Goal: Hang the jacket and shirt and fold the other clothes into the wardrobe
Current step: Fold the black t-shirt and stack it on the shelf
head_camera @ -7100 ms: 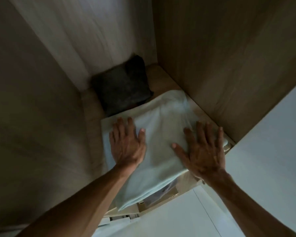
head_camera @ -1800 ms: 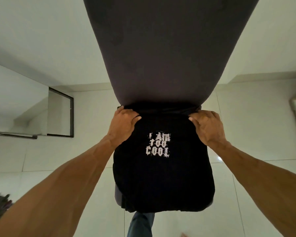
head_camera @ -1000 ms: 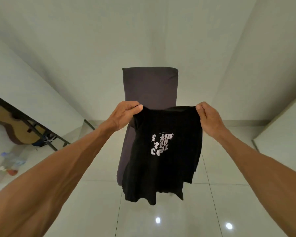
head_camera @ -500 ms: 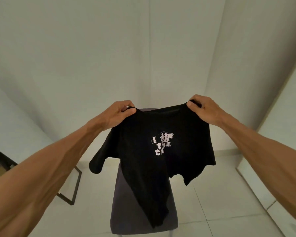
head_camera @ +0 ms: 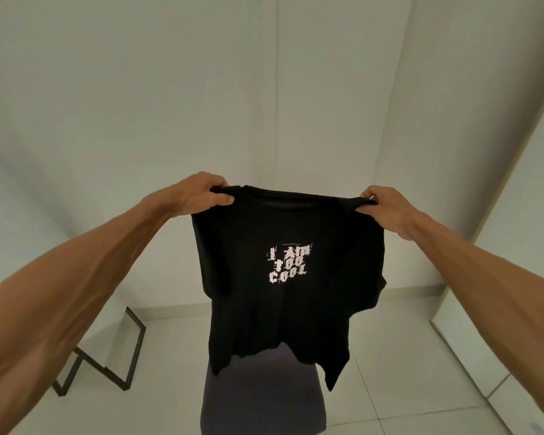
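A black T-shirt (head_camera: 283,315) with pale lettering on its chest hangs spread out in the air in front of me. My left hand (head_camera: 198,193) grips its left shoulder, and my right hand (head_camera: 382,208) grips its right shoulder. Both arms are stretched forward at about chest height. The shirt's hem dangles unevenly over the dark purple chair (head_camera: 261,400) below it. The wardrobe is out of sight.
White walls fill the background. A black metal frame (head_camera: 107,362) stands on the tiled floor at lower left. A white panel (head_camera: 522,262) runs along the right side.
Both hands lifted the T-shirt off the chair and have now pulled its shoulders wider apart, so it hangs flatter and the lettering reads straight.
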